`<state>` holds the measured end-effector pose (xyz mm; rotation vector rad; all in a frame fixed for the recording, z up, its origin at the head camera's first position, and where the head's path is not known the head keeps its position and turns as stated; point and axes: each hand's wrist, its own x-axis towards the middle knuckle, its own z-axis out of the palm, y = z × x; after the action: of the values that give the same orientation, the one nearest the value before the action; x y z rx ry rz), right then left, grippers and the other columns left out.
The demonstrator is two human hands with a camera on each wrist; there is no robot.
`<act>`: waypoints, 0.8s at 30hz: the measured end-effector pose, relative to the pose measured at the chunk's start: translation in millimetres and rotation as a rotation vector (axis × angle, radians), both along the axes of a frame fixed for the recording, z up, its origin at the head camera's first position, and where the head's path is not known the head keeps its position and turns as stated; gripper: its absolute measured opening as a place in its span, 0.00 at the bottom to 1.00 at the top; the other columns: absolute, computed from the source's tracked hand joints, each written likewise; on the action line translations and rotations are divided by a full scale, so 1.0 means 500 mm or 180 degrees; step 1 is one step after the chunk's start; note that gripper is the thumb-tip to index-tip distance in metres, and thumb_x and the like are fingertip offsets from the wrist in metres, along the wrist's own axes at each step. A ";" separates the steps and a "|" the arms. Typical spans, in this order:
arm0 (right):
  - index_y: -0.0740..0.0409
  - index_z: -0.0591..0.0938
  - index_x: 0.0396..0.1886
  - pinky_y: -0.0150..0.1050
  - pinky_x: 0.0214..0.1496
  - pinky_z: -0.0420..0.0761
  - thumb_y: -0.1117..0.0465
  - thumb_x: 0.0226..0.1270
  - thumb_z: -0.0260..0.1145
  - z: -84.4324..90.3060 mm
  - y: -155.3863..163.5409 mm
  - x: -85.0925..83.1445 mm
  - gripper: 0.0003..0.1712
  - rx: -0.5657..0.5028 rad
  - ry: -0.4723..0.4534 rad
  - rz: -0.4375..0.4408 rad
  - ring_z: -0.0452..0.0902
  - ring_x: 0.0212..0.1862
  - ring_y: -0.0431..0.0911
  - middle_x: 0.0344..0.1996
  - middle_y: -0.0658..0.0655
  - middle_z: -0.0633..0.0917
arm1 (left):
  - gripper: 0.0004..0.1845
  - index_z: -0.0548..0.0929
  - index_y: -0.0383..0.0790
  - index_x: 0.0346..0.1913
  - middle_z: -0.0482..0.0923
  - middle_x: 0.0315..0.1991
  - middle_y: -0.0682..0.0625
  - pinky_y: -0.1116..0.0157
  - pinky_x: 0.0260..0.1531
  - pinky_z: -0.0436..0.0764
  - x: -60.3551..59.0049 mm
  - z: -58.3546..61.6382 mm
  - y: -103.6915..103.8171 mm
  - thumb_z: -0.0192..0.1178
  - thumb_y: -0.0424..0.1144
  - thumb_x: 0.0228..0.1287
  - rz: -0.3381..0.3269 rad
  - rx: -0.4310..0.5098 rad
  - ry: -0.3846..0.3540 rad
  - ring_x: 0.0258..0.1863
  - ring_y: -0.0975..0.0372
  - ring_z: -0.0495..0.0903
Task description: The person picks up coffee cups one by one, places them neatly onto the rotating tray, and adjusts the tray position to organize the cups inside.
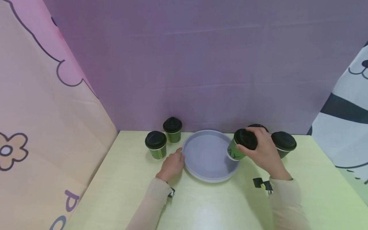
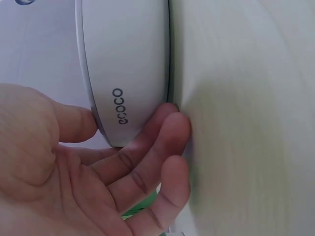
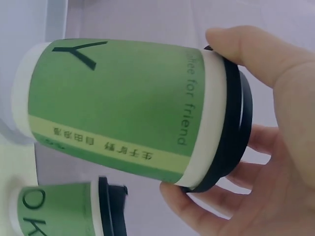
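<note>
On the desk (image 1: 115, 191), far L, stood the front L cup (image 1: 156, 145), green w/ a black lid, upright; the back L cup (image 1: 172, 130) stood just behind it, slightly R, also upright and lidded. Neither was being touched.

Next along, the L hand (image 1: 172, 165) had the near-L side of the round grey tray (image 1: 208, 156): thumb at the rim, fingers curled round the outer wall toward the base, prob. to steady it. The tray lay flat mid-desk, its inside bare.

At the tray's R side was the held cup (image 1: 241, 140), tilted, lid toward the R hand (image 1: 265, 153), base over the tray's R edge; couldn't tell if it touched. R fingers and thumb gripped it round the lid.

Behind that hand, the back R cup (image 1: 256, 125) was mostly hidden, only part of its lid showing in the head view. Far R cup (image 1: 284, 142) stood beside the hand, partly covered by it.

Step in hand, judging by the pose: bringing the 1st cup onto the tray. Next move prob. called for clearing the rim, levelling the cup and setting its base down before the R fingers let go, L hand bracing the tray meanwhile.
</note>
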<state>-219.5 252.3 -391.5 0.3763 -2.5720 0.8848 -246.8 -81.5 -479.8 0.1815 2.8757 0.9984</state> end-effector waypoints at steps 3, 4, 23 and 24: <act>0.63 0.74 0.64 0.70 0.65 0.66 0.52 0.59 0.80 -0.006 -0.016 -0.004 0.39 -0.0001 0.0029 0.0060 0.66 0.66 0.66 0.64 0.68 0.74 | 0.26 0.68 0.34 0.74 0.81 0.60 0.32 0.41 0.58 0.80 0.000 -0.002 -0.001 0.45 0.44 0.82 0.0012 0.0031 0.0010 0.58 0.39 0.82; 0.62 0.75 0.64 0.70 0.65 0.66 0.51 0.58 0.80 -0.007 -0.021 -0.004 0.39 0.0007 0.0024 0.0070 0.66 0.66 0.65 0.64 0.67 0.74 | 0.26 0.68 0.34 0.74 0.81 0.60 0.32 0.41 0.58 0.80 0.000 -0.003 -0.001 0.46 0.44 0.82 0.0016 0.0045 0.0017 0.58 0.39 0.82; 0.58 0.80 0.61 0.61 0.64 0.74 0.50 0.53 0.83 -0.033 -0.096 -0.008 0.38 0.0065 0.0111 0.0391 0.72 0.66 0.60 0.64 0.61 0.79 | 0.26 0.67 0.35 0.75 0.79 0.63 0.33 0.40 0.61 0.77 0.000 -0.004 -0.002 0.44 0.45 0.82 0.0028 0.0161 -0.0055 0.61 0.39 0.80; 0.58 0.80 0.62 0.61 0.64 0.74 0.50 0.53 0.83 -0.035 -0.100 -0.008 0.38 0.0069 0.0099 0.0408 0.72 0.66 0.60 0.64 0.61 0.79 | 0.26 0.67 0.35 0.75 0.79 0.63 0.34 0.40 0.62 0.77 0.000 -0.005 -0.002 0.44 0.45 0.83 0.0022 0.0162 -0.0064 0.62 0.39 0.80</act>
<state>-223.5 202.4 -409.0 0.5622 -2.5540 0.8881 -246.8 -82.6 -482.1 0.1643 2.8367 1.0692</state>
